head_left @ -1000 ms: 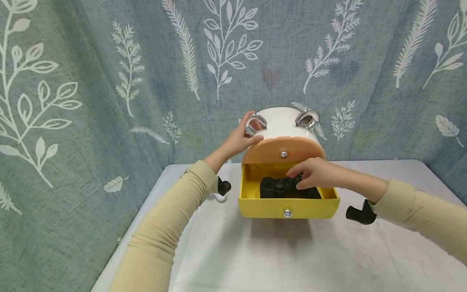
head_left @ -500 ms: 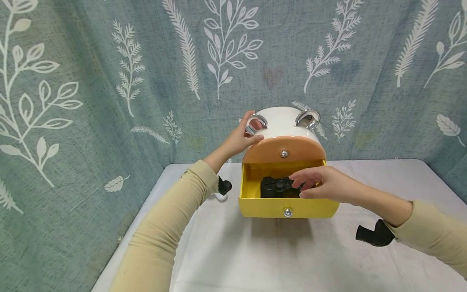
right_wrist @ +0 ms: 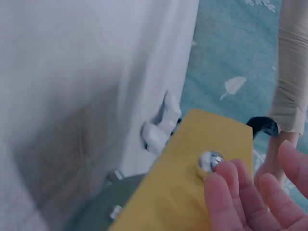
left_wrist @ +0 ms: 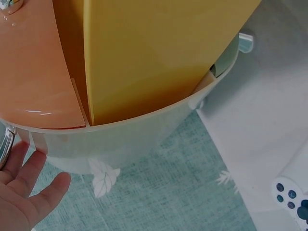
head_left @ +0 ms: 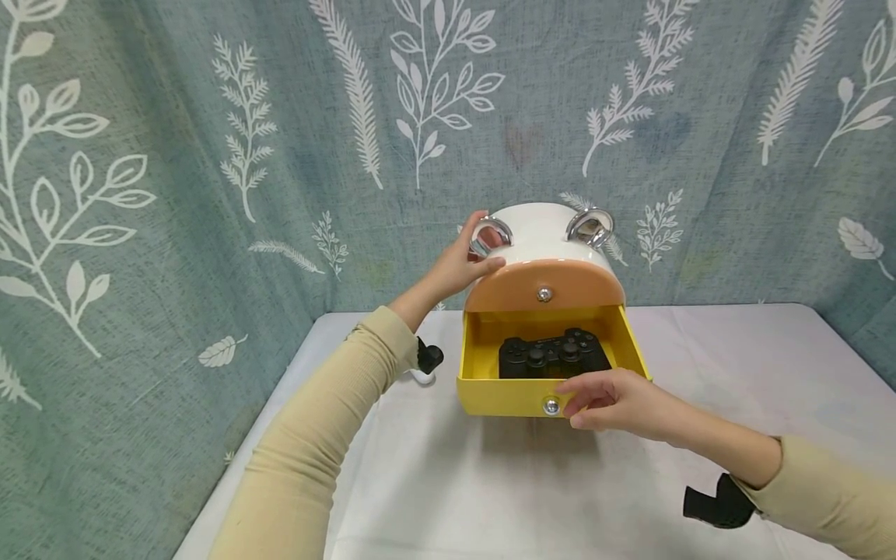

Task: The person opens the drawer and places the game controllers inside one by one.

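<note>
A white rounded storage box [head_left: 535, 225] with two chrome ring ears and an orange upper front [head_left: 507, 292] stands on the table. My left hand [head_left: 458, 268] rests against its left side, around the left ear [head_left: 505, 232]; in the left wrist view its fingers [left_wrist: 33, 173] lie nearly straight beside the box. The yellow lower drawer [head_left: 497, 398] is pulled out, and a black game controller [head_left: 553, 354] lies inside. My right hand [head_left: 616, 400] is in front of the drawer, loosely bent and holding nothing, fingertips close to the silver knob [right_wrist: 210, 161]. Contact with the knob cannot be told.
A white game controller [left_wrist: 293, 199] lies on the table left of the box, mostly behind my left wrist in the head view. A white cloth [head_left: 420, 482] covers the table. A blue-green leaf-patterned curtain [head_left: 301, 155] hangs behind and at the left.
My right hand has left the black controller, drawn back out of the drawer and come down to the drawer's front by the knob. The controller stays in the drawer. My left hand has not moved.
</note>
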`<action>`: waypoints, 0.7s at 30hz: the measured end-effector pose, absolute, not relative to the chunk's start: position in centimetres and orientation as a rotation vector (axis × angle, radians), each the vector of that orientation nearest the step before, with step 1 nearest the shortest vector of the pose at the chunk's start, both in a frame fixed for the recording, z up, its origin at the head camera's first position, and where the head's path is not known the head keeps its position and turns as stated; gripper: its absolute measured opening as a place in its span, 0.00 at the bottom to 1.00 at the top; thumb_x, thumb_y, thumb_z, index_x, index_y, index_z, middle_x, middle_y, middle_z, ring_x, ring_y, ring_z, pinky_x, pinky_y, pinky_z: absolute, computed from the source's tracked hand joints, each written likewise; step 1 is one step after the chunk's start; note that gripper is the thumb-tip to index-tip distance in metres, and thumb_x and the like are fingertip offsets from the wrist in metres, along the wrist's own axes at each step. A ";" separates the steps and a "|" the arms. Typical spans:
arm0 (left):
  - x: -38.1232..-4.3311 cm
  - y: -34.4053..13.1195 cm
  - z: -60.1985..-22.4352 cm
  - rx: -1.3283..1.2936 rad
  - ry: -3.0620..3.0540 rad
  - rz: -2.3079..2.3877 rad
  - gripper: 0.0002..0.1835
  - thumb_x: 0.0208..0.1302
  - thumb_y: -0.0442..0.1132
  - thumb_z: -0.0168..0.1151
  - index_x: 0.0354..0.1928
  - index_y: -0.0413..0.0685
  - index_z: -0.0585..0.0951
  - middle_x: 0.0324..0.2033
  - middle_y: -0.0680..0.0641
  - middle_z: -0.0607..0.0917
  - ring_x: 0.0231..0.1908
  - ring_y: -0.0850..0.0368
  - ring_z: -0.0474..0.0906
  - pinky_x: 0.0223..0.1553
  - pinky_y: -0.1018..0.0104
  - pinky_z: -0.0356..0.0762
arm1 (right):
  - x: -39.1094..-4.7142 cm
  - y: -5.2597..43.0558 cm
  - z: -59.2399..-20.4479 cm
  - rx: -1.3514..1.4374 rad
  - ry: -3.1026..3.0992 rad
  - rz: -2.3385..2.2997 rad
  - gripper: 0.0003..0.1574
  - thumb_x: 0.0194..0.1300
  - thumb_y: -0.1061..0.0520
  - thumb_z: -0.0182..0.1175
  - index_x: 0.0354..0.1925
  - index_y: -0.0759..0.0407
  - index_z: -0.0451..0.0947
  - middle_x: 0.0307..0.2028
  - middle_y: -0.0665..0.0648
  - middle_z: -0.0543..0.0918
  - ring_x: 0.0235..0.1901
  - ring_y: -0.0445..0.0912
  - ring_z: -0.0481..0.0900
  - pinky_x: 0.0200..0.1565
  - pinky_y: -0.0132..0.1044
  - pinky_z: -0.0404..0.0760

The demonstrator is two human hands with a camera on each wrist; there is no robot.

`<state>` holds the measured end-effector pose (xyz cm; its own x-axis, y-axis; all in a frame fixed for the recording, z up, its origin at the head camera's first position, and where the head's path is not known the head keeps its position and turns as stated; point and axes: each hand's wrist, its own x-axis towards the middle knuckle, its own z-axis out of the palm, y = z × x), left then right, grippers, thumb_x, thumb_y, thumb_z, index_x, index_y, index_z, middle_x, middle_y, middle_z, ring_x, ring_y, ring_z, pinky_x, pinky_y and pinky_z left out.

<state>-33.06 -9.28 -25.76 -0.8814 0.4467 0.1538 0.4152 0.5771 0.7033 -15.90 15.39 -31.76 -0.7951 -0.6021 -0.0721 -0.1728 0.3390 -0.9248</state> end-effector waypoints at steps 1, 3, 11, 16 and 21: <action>-33.0 -9.3 -25.8 0.748 2.755 1.209 0.45 0.59 0.52 0.60 0.71 0.65 0.42 0.61 0.37 0.67 0.53 0.46 0.73 0.50 0.53 0.72 | -15.9 15.3 -32.1 -0.666 2.196 -1.456 0.33 0.57 0.52 0.64 0.55 0.71 0.70 0.39 0.61 0.82 0.37 0.48 0.79 0.39 0.35 0.79; -33.0 -9.3 -25.9 0.740 2.759 1.204 0.45 0.59 0.53 0.60 0.70 0.66 0.42 0.60 0.38 0.68 0.53 0.47 0.73 0.50 0.53 0.72 | -15.8 15.2 -32.7 -0.639 2.184 -1.470 0.34 0.57 0.51 0.64 0.55 0.71 0.70 0.38 0.60 0.82 0.36 0.49 0.78 0.38 0.36 0.79; -33.1 -9.3 -26.0 0.732 2.768 1.197 0.45 0.59 0.53 0.60 0.71 0.66 0.42 0.59 0.39 0.70 0.52 0.48 0.74 0.49 0.54 0.73 | -15.9 14.6 -35.2 -0.712 2.254 -1.487 0.33 0.58 0.51 0.62 0.57 0.68 0.70 0.40 0.62 0.82 0.34 0.41 0.80 0.31 0.35 0.78; -33.1 -9.3 -25.8 0.742 2.764 1.199 0.45 0.60 0.52 0.60 0.70 0.66 0.42 0.57 0.38 0.72 0.51 0.48 0.74 0.48 0.54 0.73 | -16.0 14.2 -36.3 -0.689 2.280 -1.541 0.31 0.58 0.52 0.63 0.57 0.65 0.71 0.41 0.62 0.83 0.35 0.38 0.80 0.32 0.36 0.80; -33.1 -9.2 -25.7 0.736 2.757 1.210 0.45 0.59 0.52 0.60 0.70 0.65 0.42 0.57 0.39 0.71 0.52 0.48 0.74 0.49 0.54 0.73 | -16.1 13.6 -37.1 -0.660 2.277 -1.629 0.29 0.58 0.54 0.63 0.55 0.66 0.72 0.39 0.62 0.83 0.33 0.41 0.81 0.32 0.36 0.80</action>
<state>-33.07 -9.24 -25.67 -0.8865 0.4384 0.1482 0.4058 0.5826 0.7042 -16.06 13.59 -37.13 -0.8617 -0.5052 0.0480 -0.2086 0.2664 -0.9410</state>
